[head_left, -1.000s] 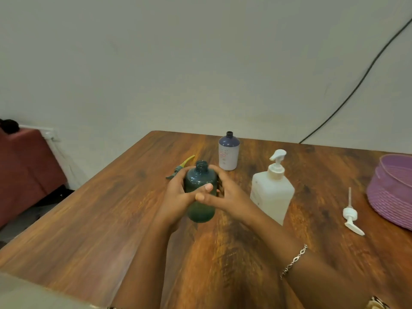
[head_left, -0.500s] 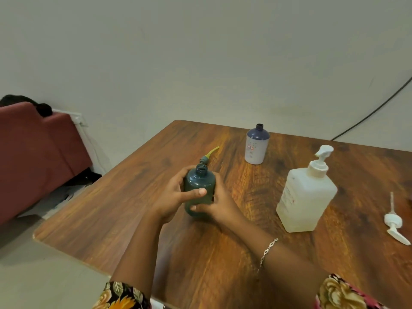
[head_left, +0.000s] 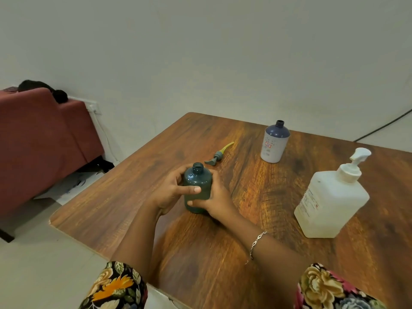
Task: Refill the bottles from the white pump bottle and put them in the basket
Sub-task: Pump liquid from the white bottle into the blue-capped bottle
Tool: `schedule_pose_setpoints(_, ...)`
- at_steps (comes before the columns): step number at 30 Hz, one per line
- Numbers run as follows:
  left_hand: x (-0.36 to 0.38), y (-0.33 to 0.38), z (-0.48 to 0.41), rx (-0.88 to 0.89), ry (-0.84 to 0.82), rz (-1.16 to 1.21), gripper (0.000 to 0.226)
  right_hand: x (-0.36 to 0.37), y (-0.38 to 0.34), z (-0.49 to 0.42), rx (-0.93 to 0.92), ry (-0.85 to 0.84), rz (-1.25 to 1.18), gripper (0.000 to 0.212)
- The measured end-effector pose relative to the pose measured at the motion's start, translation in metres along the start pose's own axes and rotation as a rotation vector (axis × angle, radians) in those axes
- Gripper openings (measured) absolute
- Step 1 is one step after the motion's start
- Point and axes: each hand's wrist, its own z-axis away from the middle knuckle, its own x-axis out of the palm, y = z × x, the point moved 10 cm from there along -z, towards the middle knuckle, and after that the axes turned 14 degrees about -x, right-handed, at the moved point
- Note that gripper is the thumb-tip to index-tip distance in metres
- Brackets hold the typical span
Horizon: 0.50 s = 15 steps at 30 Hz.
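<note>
Brown wood-grain table (head_left: pixel 133 197) carries all items. Translucent white square pump bottle (head_left: pixel 330 204) stands at right, pump fitted. Dark green round plastic bottle (head_left: pixel 197 186) stands upright near centre, neck uncapped — left hand (head_left: pixel 169 192) and right hand (head_left: pixel 217 197) both grip it, fingers curled round its body. Blue-shouldered white bottle (head_left: pixel 275 142) stands open behind; grey-and-yellow pump head (head_left: pixel 217 155) lies near. Step judged: readying for filling. Next — bring pump spout over the green neck. Basket not in view

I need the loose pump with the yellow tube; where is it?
Head view: the pump lies on the table just beyond the dark green bottle, left of the blue-topped bottle.
</note>
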Motion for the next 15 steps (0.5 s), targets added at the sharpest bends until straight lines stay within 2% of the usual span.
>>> schedule_pose_setpoints(15, -0.006, -0.015, 0.001, -0.007, 0.007, -0.024, 0.081, 0.010, 0.011, 0.003, -0.006, 0.005, 0.075, 0.080)
